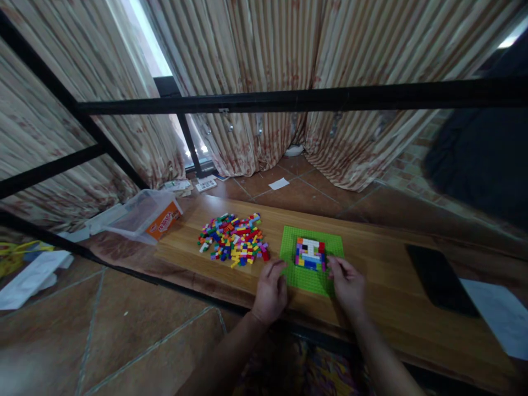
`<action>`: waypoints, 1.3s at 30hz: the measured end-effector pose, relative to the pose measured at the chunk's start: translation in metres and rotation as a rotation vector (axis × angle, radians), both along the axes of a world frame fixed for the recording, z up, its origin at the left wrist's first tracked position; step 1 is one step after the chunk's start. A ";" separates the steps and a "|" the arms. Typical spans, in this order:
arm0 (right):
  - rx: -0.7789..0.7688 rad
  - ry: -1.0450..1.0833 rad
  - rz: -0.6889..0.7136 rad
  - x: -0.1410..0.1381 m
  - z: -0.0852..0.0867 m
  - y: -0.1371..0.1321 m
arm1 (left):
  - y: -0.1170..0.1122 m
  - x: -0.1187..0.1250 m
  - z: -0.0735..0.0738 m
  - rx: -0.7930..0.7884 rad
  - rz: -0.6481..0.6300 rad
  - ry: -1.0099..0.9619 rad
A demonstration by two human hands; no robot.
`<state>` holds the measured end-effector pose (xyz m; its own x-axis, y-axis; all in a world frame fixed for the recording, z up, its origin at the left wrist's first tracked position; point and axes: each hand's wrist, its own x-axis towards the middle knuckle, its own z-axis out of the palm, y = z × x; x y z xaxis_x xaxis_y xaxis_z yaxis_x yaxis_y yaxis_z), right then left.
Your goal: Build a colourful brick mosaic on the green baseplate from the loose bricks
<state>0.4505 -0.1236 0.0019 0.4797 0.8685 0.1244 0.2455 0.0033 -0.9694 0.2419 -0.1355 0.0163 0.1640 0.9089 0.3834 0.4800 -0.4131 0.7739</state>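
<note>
A green baseplate (297, 275) lies on a wooden tabletop (379, 269) with a small multicoloured brick build (310, 253) standing on it. My left hand (270, 291) rests at the plate's near left edge, fingers curled, thumb and fingertips touching the plate. My right hand (347, 285) sits at the plate's near right side, its fingertips pinched close to the build's right corner. Whether either hand holds a brick is hidden. A heap of loose coloured bricks (234, 240) lies left of the plate.
A clear plastic box with an orange label (146, 215) stands at the table's left end. A black tablet-like slab (438, 279) and a white sheet (499, 316) lie at the right. Black frame bars (305, 99) cross above. Curtains hang behind; tiled floor surrounds.
</note>
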 end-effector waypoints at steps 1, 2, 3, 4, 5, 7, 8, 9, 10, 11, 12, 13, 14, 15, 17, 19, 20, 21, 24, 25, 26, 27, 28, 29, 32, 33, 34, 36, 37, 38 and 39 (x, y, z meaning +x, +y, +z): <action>0.006 -0.013 -0.006 0.000 0.000 0.000 | -0.004 -0.010 -0.001 0.000 0.009 0.016; 0.012 -0.027 -0.011 0.000 0.000 -0.001 | -0.008 -0.021 -0.001 -0.001 0.029 0.024; 0.017 -0.040 -0.014 0.000 -0.001 -0.001 | -0.011 -0.032 -0.001 -0.007 0.052 0.032; 0.020 -0.052 -0.021 0.000 -0.001 -0.002 | -0.013 -0.044 -0.001 -0.011 0.086 0.035; 0.021 -0.063 -0.026 0.001 -0.002 -0.002 | -0.014 -0.055 0.000 -0.014 0.122 0.039; 0.020 -0.091 -0.041 0.002 -0.004 -0.003 | -0.014 -0.075 0.001 -0.016 0.194 0.051; 0.024 -0.112 -0.057 0.002 -0.004 -0.005 | -0.013 -0.083 0.002 -0.016 0.224 0.063; 0.035 -0.140 -0.081 0.001 -0.003 -0.006 | -0.012 -0.090 0.003 -0.015 0.248 0.076; 0.058 -0.179 -0.111 -0.001 -0.001 -0.009 | -0.010 -0.096 0.003 -0.013 0.266 0.088; 0.089 -0.226 -0.134 -0.005 0.002 -0.011 | -0.008 -0.101 0.003 -0.010 0.278 0.098; 0.127 -0.276 -0.146 -0.012 0.007 -0.014 | -0.006 -0.104 0.002 -0.007 0.285 0.102; 0.173 -0.332 -0.140 -0.022 0.013 -0.017 | -0.004 -0.107 0.002 -0.003 0.291 0.102; 0.200 -0.376 -0.082 -0.034 0.019 -0.019 | -0.001 -0.109 0.001 0.001 0.297 0.101; 0.239 -0.403 -0.019 -0.048 0.026 -0.020 | 0.001 -0.110 0.001 0.006 0.302 0.097; 0.263 -0.441 0.151 -0.079 0.035 -0.017 | 0.005 -0.111 -0.001 0.011 0.312 0.090; 0.210 -0.470 0.295 -0.107 0.037 -0.008 | 0.009 -0.112 -0.001 0.008 0.316 0.091; 0.190 -0.491 0.299 -0.119 0.035 -0.002 | 0.010 -0.113 -0.002 0.004 0.316 0.096; 0.160 -0.525 0.311 -0.128 0.032 0.004 | 0.011 -0.114 -0.002 -0.001 0.314 0.104; 0.098 -0.636 0.306 -0.145 0.020 0.020 | 0.012 -0.116 -0.003 -0.012 0.296 0.134; 0.089 -0.664 0.296 -0.147 0.017 0.024 | 0.013 -0.117 -0.003 -0.012 0.294 0.141; 0.086 -0.685 0.284 -0.150 0.014 0.027 | 0.013 -0.117 -0.003 -0.012 0.295 0.145; 0.085 -0.696 0.274 -0.151 0.012 0.029 | 0.013 -0.117 -0.003 -0.011 0.301 0.148; 0.085 -0.700 0.269 -0.153 0.011 0.030 | 0.014 -0.116 -0.003 -0.009 0.309 0.149; 0.086 -0.699 0.269 -0.154 0.011 0.031 | 0.014 -0.116 -0.004 -0.007 0.316 0.152; 0.082 -0.681 0.287 -0.154 0.015 0.026 | 0.015 -0.116 -0.004 -0.001 0.322 0.159; 0.079 -0.669 0.298 -0.152 0.017 0.022 | 0.015 -0.116 -0.004 0.000 0.320 0.160; 0.078 -0.652 0.309 -0.148 0.019 0.017 | 0.015 -0.117 -0.004 0.003 0.320 0.160; 0.081 -0.610 0.323 -0.135 0.022 0.004 | 0.016 -0.118 -0.004 0.007 0.320 0.156; 0.082 -0.590 0.317 -0.125 0.024 -0.003 | 0.016 -0.118 -0.004 0.008 0.321 0.154; 0.082 -0.577 0.305 -0.114 0.025 -0.011 | 0.015 -0.118 -0.003 0.012 0.323 0.152; 0.080 -0.572 0.275 -0.102 0.026 -0.018 | 0.015 -0.118 -0.003 0.018 0.326 0.148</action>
<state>0.3488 -0.1416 0.0275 0.0792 0.9280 0.3640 0.7039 0.2065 -0.6796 0.1240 -0.1208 0.0135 -0.0790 0.9158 0.3939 0.6950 -0.2327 0.6804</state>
